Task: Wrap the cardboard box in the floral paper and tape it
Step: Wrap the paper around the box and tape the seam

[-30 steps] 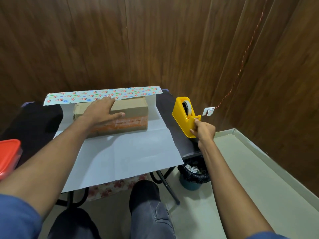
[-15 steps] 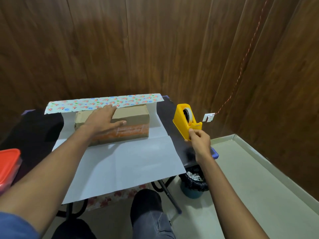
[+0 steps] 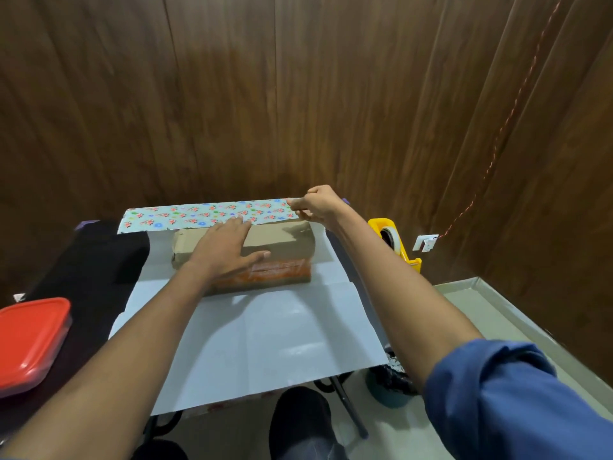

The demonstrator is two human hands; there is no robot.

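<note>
Head view, box: cardboard box [image 3: 282, 240] lying long-side across floral paper [image 3: 252, 340], toward 12 o'clock of the table [image 3: 83, 270]; likely stiff, light, apt to slide on the slick white underside.
Head view, left hand [image 3: 225, 247]: flat on box top, fingers straight, pressing to pin it.
Head view, right hand [image 3: 315, 204]: pinching the far printed flap at its 3 o'clock corner.
Head view, paper: thin, creasable, tearable; best held at edges and corners.
Head view, tape dispenser [image 3: 394, 242]: at 3 o'clock, untouched.
</note>
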